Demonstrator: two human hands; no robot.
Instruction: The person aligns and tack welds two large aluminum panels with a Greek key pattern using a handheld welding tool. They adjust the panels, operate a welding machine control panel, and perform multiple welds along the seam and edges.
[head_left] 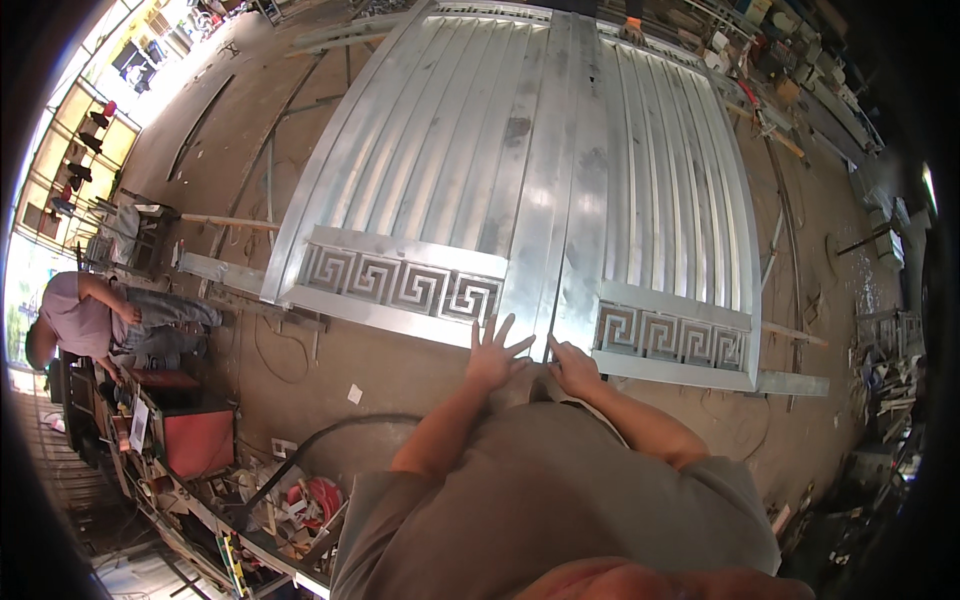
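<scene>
While a silver metal double gate (pixel 538 200) lies flat before me, my left hand (pixel 494 358) splays, grasping nothing, over its near edge beside the left Greek-key panel (pixel 400 287); my right hand (pixel 574 370) points its index finger at the central seam (pixel 556 310), the curled fingers' grip impossible to tell

And there was nothing to read: not a word, number or sign could be made out, neither on the metal gate (pixel 540 195) nor anywhere around it!
</scene>
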